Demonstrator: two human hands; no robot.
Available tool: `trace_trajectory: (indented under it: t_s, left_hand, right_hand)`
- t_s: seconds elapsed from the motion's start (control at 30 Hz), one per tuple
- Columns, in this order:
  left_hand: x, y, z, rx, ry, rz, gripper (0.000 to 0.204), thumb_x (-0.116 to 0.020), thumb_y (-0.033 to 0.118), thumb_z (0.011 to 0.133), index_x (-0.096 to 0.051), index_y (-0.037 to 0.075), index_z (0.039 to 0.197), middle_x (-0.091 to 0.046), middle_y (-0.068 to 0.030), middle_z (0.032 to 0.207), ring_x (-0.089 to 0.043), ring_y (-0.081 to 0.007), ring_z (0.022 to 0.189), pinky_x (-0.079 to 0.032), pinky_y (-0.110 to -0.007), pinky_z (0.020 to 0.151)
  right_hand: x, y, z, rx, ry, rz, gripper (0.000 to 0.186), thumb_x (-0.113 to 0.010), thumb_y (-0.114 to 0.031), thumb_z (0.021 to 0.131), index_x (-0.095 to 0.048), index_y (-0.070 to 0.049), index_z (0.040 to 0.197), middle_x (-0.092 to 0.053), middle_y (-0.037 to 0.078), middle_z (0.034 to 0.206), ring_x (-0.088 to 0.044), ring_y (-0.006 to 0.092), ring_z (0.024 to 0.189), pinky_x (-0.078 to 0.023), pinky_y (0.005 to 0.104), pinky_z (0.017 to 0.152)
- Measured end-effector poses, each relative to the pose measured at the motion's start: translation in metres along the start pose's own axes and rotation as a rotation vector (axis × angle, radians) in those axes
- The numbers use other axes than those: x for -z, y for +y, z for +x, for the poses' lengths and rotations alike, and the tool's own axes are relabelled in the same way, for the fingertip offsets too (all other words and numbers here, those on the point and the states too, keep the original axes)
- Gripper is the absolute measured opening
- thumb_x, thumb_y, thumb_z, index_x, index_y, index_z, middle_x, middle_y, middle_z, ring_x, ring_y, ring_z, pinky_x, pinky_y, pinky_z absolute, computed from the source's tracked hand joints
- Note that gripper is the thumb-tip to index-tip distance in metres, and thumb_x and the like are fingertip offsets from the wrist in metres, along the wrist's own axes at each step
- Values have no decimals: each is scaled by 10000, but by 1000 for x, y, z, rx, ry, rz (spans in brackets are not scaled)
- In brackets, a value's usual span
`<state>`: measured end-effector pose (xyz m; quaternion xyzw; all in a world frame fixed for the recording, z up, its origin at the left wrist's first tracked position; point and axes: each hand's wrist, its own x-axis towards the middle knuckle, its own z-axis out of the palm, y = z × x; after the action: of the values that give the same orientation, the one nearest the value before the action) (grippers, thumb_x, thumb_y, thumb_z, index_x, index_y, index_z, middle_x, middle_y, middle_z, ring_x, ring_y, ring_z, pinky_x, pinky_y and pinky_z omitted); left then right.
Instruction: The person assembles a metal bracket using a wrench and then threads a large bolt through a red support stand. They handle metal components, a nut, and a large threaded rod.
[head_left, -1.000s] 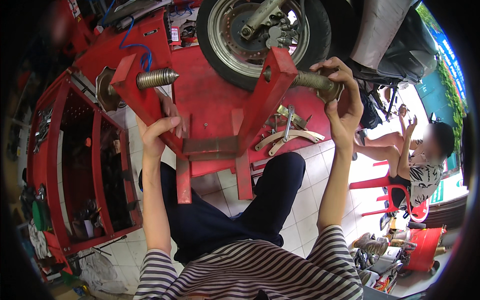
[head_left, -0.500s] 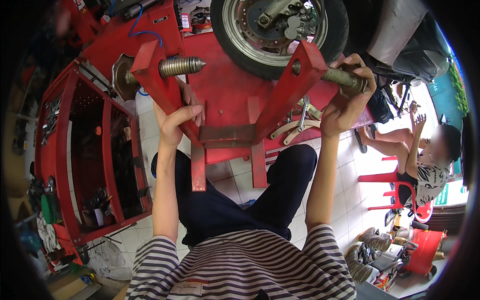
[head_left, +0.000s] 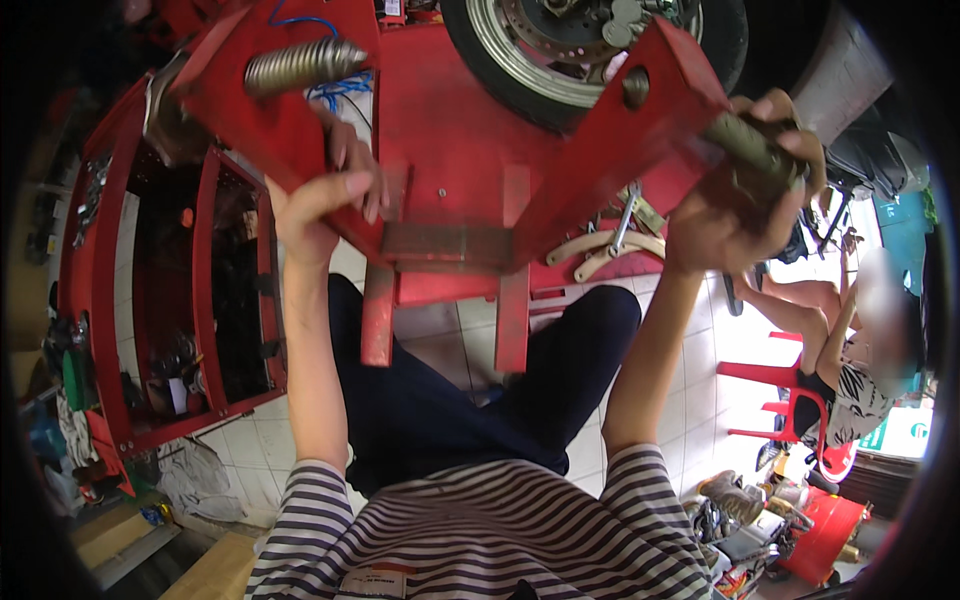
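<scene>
A red steel U-shaped frame [head_left: 615, 150] stands between my arms, its two uprights leaning outward and two flat feet toward me. My left hand [head_left: 318, 205] grips the left upright, thumb across its near face. Through the top of that upright runs a thick threaded bolt [head_left: 300, 66] with a conical tip and a big knob [head_left: 168, 112] outside. My right hand [head_left: 745, 200], blurred, is wrapped round the knob end of a second threaded bolt [head_left: 742, 138] at the right upright. That bolt's tip does not show between the uprights.
Behind the frame lies a red bench top [head_left: 440, 110] with a motorcycle wheel [head_left: 480, 75] over it. A spanner [head_left: 626, 217] and curved tan pieces [head_left: 590, 255] lie at its right. A red rack [head_left: 205, 300] stands left; a seated person [head_left: 860, 350] is at the right.
The frame looks larger and its uprights stand farther apart in view. Both hands have moved outward with it. My right hand, still on the bolt's knob, is blurred by motion.
</scene>
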<state>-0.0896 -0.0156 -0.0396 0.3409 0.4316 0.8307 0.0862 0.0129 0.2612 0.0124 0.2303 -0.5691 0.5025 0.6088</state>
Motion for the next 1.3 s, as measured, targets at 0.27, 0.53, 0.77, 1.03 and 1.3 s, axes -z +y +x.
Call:
trace_trajectory:
  t_s: [0.27,0.53,0.77,1.03,1.3]
  left_hand:
    - [-2,5,-11,52,44,43,355,-705,81,697,-394,85,867,-452,-55,577,-539,-219,456,-536,-372,546]
    - [-1,7,-4,100,54,11,303,-681,27,683,-410,56,814,-494,-81,582,-532,-201,489,-478,-332,562]
    - [-2,7,-5,61,67,8,299,-659,-1,675,-413,15,844,-461,-90,618,-513,-200,458,-464,-330,487]
    - [-5,11,-5,47,38,33,262,-648,3,690,-426,18,828,-482,-82,615,-520,-192,445,-463,-319,469]
    - [-4,10,-3,34,23,61,240,-644,28,705,-437,18,826,-494,-88,604,-512,-179,444,-463,-315,469]
  right_hand:
    - [8,-8,-9,-36,19,12,399,-453,-439,976,-464,-49,1058,-468,233,1015,-542,337,862,-501,435,759]
    - [6,-17,-1,-130,-87,-106,390,-462,-417,999,-443,-50,1129,-479,230,1121,-571,346,943,-490,441,851]
    - [31,-50,9,-319,-391,-177,481,-616,-180,963,-401,-16,1361,-395,226,1412,-560,357,1189,-524,431,889]
    - [29,-73,20,-670,-369,-257,577,-476,-430,1014,-466,13,1384,-552,168,1316,-575,235,1171,-452,369,999]
    - [31,-73,29,-478,-413,-260,541,-645,8,903,-448,15,1406,-558,144,1321,-567,217,1209,-447,325,1015]
